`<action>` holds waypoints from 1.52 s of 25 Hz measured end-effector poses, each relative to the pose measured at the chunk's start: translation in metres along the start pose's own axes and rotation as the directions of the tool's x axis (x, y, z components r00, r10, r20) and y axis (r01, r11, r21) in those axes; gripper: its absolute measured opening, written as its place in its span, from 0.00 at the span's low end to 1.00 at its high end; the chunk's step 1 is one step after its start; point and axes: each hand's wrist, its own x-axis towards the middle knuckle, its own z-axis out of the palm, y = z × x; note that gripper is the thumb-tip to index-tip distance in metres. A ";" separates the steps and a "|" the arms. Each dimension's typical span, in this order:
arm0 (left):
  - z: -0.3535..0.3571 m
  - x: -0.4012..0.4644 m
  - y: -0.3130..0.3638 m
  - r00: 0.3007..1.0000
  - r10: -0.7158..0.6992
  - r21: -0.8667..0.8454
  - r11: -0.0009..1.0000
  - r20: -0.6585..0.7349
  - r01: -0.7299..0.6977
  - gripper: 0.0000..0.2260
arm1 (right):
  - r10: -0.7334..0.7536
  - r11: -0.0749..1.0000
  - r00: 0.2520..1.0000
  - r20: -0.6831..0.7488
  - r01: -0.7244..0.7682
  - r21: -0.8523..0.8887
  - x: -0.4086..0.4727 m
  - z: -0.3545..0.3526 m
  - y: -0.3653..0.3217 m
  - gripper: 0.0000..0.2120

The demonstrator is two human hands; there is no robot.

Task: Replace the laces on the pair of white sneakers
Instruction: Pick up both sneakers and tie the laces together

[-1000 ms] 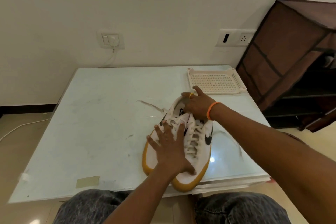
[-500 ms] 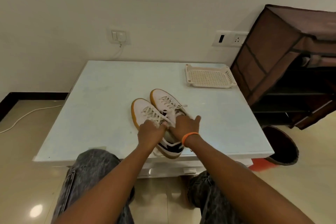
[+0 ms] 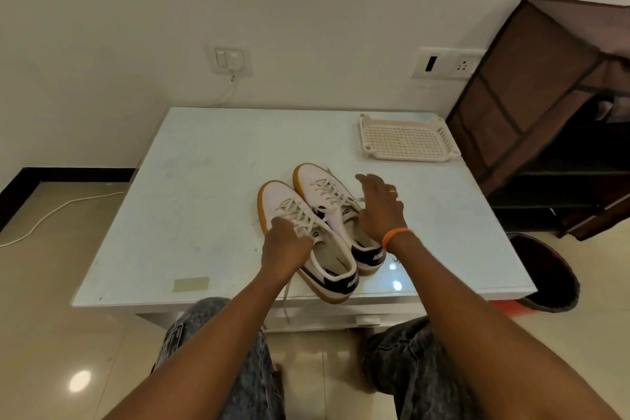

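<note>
While both sneakers stand side by side, touching, toes pointing away, near the front edge of the table (image 3: 211, 201), the left hand (image 3: 284, 247) lies on the left sneaker (image 3: 306, 232) with fingers curled round its laces (image 3: 296, 211) — one loose end hangs over the table's front edge. Beside it, the right hand (image 3: 380, 204) hovers over the right sneaker (image 3: 332, 196), fingers spread and relaxed, grasping nothing. At the table's far right corner sits a perforated plastic tray (image 3: 404, 140) — well apart from the shoes.
</note>
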 end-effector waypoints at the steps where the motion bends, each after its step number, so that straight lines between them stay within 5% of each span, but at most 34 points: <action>1: -0.001 0.003 0.007 1.000 0.019 0.014 1.000 -0.014 -0.019 0.21 | -0.020 0.999 0.994 0.103 0.023 -0.028 0.011 0.001 0.003 0.29; 4: -0.004 0.020 0.038 0.983 0.166 0.326 0.936 -0.080 -0.132 0.21 | -0.044 0.998 0.977 0.210 0.053 -0.037 0.026 0.006 0.009 0.17; 7: 0.006 0.043 0.060 0.961 0.256 0.664 0.702 0.103 -0.258 0.17 | -0.031 0.986 0.984 0.176 0.060 -0.158 0.026 -0.005 0.018 0.11; 11: 0.028 0.043 0.061 0.965 0.170 0.743 0.616 0.201 -0.263 0.13 | -0.044 0.943 0.991 0.126 0.000 0.334 0.024 -0.040 0.021 0.06; 15: 0.007 0.045 0.085 0.944 0.124 0.493 0.828 0.306 -0.268 0.11 | -0.114 0.765 0.991 0.066 0.046 0.643 0.014 -0.096 0.004 0.04; 20: -0.017 0.037 0.138 0.920 0.137 0.288 0.924 0.366 -0.253 0.12 | -0.189 0.551 0.982 0.012 0.096 0.829 0.001 -0.131 -0.018 0.08; 21: -0.016 0.039 0.140 0.929 0.150 0.357 0.893 0.338 -0.274 0.15 | -0.195 0.537 0.981 0.008 0.100 0.838 -0.002 -0.131 -0.019 0.08; 23: -0.013 0.036 0.133 0.947 0.153 0.695 0.648 0.281 -0.311 0.23 | -0.185 0.513 0.983 0.012 0.086 0.854 -0.008 -0.127 -0.016 0.10; 25: 0.001 0.027 0.109 0.945 0.071 0.838 0.445 0.320 -0.317 0.30 | -0.162 0.514 0.987 0.008 0.077 0.854 -0.012 -0.118 -0.009 0.15; 27: 0.023 0.019 0.088 0.931 0.170 0.831 0.419 0.323 -0.365 0.25 | -0.122 0.501 0.993 0.007 0.055 0.864 -0.016 -0.100 -0.001 0.16; 29: 0.036 0.015 0.081 0.905 0.337 0.810 0.434 0.259 -0.394 0.09 | -0.084 0.469 0.996 0.037 0.007 0.883 -0.021 -0.071 0.007 0.15; 31: 0.038 0.019 0.084 0.955 0.257 0.686 0.669 0.148 -0.287 0.07 | -0.047 0.637 0.999 0.003 0.028 0.771 -0.023 -0.037 0.019 0.11; 33: 0.031 0.023 0.087 0.993 0.034 0.308 0.949 0.117 -0.069 0.11 | -0.064 0.864 0.996 -0.065 0.087 0.495 -0.026 -0.007 0.030 0.07; 35: 0.022 0.025 0.087 0.986 -0.055 -0.040 0.997 0.160 0.062 0.12 | -0.117 0.976 0.991 -0.071 0.128 0.174 -0.030 0.009 0.033 0.07; 38: 0.013 0.023 0.085 0.977 -0.091 -0.230 0.964 0.195 0.136 0.07 | -0.114 0.968 0.993 0.028 0.118 -0.220 -0.032 0.012 0.024 0.12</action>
